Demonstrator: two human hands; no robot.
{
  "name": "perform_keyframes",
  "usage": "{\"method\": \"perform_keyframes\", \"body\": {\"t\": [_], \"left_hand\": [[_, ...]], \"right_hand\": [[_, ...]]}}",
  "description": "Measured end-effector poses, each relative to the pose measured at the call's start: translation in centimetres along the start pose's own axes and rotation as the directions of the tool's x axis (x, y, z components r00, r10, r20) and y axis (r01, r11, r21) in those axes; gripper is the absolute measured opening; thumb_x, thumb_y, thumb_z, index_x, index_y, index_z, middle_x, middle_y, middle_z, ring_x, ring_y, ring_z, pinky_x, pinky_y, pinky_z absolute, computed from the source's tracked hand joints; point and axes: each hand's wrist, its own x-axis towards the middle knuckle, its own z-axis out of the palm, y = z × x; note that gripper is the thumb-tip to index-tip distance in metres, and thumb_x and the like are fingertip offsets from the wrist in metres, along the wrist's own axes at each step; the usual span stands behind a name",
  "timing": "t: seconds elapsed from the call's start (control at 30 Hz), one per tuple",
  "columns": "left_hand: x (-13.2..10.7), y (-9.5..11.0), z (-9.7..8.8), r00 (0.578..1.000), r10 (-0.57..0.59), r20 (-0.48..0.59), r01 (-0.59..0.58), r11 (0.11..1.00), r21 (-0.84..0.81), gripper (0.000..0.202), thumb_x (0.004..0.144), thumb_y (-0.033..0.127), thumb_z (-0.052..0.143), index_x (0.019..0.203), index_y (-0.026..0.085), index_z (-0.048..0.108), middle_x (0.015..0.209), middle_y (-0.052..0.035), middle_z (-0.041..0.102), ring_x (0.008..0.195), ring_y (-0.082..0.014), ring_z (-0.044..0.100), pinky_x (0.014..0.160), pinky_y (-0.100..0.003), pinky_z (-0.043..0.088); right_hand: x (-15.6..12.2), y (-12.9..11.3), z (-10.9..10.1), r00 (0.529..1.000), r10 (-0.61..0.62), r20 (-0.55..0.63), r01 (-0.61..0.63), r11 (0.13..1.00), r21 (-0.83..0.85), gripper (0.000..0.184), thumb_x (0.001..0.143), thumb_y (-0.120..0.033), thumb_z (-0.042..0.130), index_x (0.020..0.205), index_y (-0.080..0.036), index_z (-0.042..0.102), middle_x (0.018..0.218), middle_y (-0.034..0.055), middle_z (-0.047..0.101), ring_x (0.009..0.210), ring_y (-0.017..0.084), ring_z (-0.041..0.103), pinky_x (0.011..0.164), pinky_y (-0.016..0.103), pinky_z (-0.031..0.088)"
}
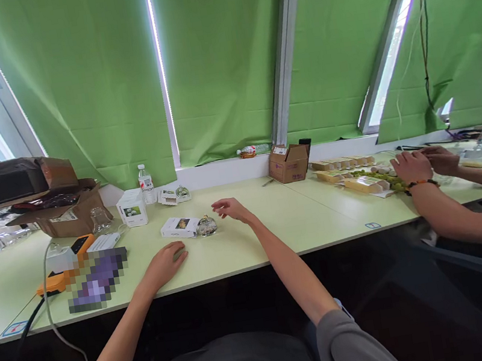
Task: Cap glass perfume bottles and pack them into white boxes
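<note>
My left hand (166, 265) rests on the table near its front edge, holding nothing I can see, its fingers loosely bent. My right hand (231, 208) is held over the table with fingers stretched out and apart. Just left of it stands a small rounded clear glass bottle (207, 227) with a gold-coloured top; a small gap separates the two. Touching or nearly touching that bottle is a flat white box (179, 227) with a picture on it, lying on its side. Behind them, another small white box (167, 197) lies beside a glass piece with green (182, 193).
To the left are a white carton (132, 209), a water bottle (146, 184), a blurred-out phone-like item (99, 280), an orange device (83, 246) and cardboard boxes (68, 217). A brown carton (289, 163) stands at the back. At right, a co-worker's hands (413, 167) are near yellowish boxes (366, 184).
</note>
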Motion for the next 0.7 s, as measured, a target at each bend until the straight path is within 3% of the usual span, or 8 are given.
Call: {"method": "perform_keyframes", "body": {"t": [0.07,0.13,0.3,0.47,0.7], "left_hand": [[0.0,0.0,0.0,1.0,0.007,0.001,-0.007,1.0,0.001,0.041,0.093,0.047,0.04,0.118,0.021,0.061,0.126,-0.0062,0.062,0.117,-0.0244,0.055,0.102,-0.036,0.04],[0.1,0.0,0.0,1.0,0.011,0.0,-0.011,1.0,0.003,0.041,0.093,0.047,0.04,0.117,0.021,0.061,0.126,-0.0063,0.062,0.117,-0.0243,0.055,0.102,-0.036,0.04],[0.1,0.0,0.0,1.0,0.01,0.0,-0.01,1.0,0.008,0.04,0.093,0.047,0.041,0.116,0.021,0.062,0.126,-0.0062,0.061,0.117,-0.0245,0.055,0.103,-0.037,0.04],[0.1,-0.1,0.0,1.0,0.003,0.002,-0.003,1.0,0.007,0.04,0.093,0.046,0.04,0.115,0.021,0.062,0.126,-0.0063,0.061,0.116,-0.0248,0.056,0.101,-0.037,0.041],[0.0,0.1,-0.1,1.0,0.006,-0.001,-0.006,1.0,0.007,0.04,0.093,0.047,0.039,0.114,0.022,0.062,0.124,-0.0065,0.062,0.115,-0.0249,0.057,0.099,-0.036,0.042]], "right_hand": [[0.1,0.8,-0.6,0.988,0.041,-0.15,-0.061,0.989,-0.132,0.033,0.089,-0.018,0.046,0.118,-0.018,0.063,0.113,0.0091,0.067,0.093,0.017,0.063,0.083,0.032,0.052],[0.0,1.7,-1.2,0.974,0.073,-0.216,-0.119,0.971,-0.209,0.04,0.088,-0.011,0.042,0.124,-0.014,0.058,0.123,0.0125,0.061,0.109,0.022,0.057,0.095,0.038,0.046],[-0.4,3.0,-0.9,0.98,0.094,-0.176,-0.155,0.916,-0.37,0.055,0.08,-0.003,0.047,0.134,-0.014,0.051,0.137,0.0114,0.052,0.132,0.024,0.038,0.105,0.034,0.035],[-0.4,2.8,-0.3,0.992,0.11,-0.068,-0.13,0.866,-0.483,0.052,0.081,-0.004,0.048,0.132,-0.014,0.053,0.135,0.0119,0.055,0.125,0.022,0.046,0.097,0.028,0.037],[-1.3,0.2,-0.6,0.992,0.123,-0.003,-0.1,0.794,-0.6,0.036,0.081,-0.01,0.052,0.111,-0.02,0.069,0.103,0.0088,0.071,0.106,0.021,0.059,0.079,0.024,0.038]]}}
